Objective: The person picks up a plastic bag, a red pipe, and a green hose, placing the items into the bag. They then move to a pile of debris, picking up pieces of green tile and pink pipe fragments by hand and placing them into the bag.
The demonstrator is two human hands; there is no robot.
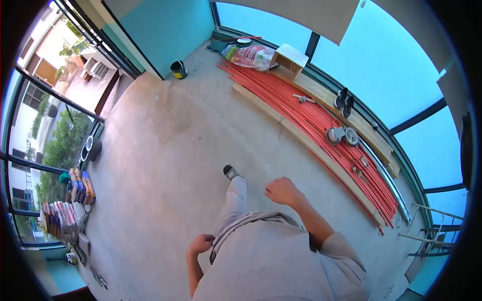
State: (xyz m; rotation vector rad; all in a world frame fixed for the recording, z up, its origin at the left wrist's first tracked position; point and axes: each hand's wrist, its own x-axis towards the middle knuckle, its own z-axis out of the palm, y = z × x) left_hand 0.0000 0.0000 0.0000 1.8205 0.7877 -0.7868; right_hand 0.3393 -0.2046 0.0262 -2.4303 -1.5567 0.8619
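Note:
My right hand (283, 191) is raised in front of my body, above the floor, with its fingers curled in; nothing shows in it. Low beside my hip, my left hand (202, 243) is loosely closed near the hem of my grey shirt (261, 256). Its fingertips are partly hidden, and no object shows there. One foot in a dark slide sandal (231, 172) is stretched forward on the concrete floor (165, 165), below light trousers (236, 195).
Red pipes (301, 123) lie along the right windows beside a long wooden beam (286, 123). Grey pipe fittings (341, 135) and black shoes (344, 103) rest there. A black bucket (178, 69) stands near the doorway. Stacked bags (65, 218) line the left. A metal frame (432, 238) stands at right.

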